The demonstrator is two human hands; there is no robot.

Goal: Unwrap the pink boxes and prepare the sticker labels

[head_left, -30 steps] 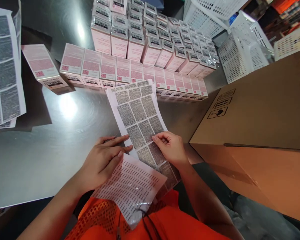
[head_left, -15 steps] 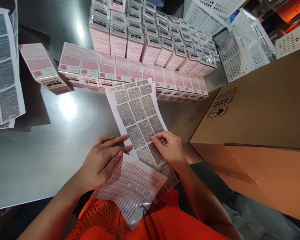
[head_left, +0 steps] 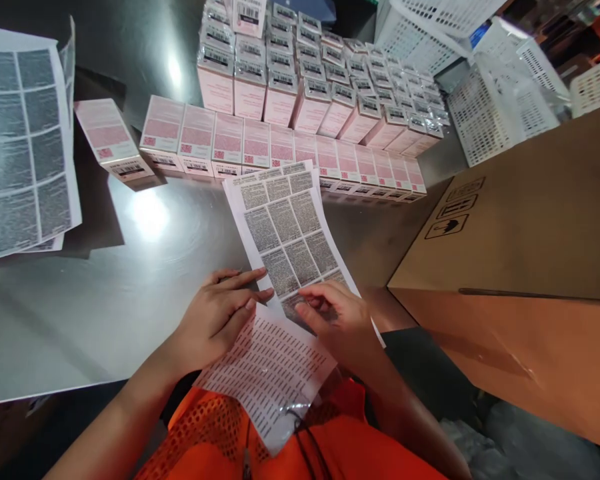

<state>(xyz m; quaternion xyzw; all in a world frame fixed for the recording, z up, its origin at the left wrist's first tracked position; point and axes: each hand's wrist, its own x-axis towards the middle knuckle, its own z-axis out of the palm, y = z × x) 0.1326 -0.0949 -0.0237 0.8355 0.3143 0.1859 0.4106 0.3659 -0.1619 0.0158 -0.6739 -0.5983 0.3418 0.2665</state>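
A white sheet of printed labels (head_left: 301, 261), ruled into dark rectangles of small text, lies over the table's near edge. My left hand (head_left: 225, 310) rests along its left side, fingers stretched out flat, fingertips touching the margin. Under that hand's thumb sits a second sheet with rows of short dark lines (head_left: 275, 363), which droops toward my lap. My right hand (head_left: 337, 317) is over a lower label row, thumb and forefinger drawn together at a label's corner. Whatever they may pinch is too small to make out.
Pink and white boxes (head_left: 227, 137) lie in a row behind the sheet, with upright film-wrapped boxes (head_left: 250, 93) behind them. More label sheets (head_left: 35, 143) are at the left. A large cardboard carton (head_left: 525, 220) stands right; white perforated baskets (head_left: 485, 107) are at the back right.
My right hand has moved slightly down the label sheet, from a middle row to a lower one. My left hand stays at the left margin. The whole view has shifted a little.
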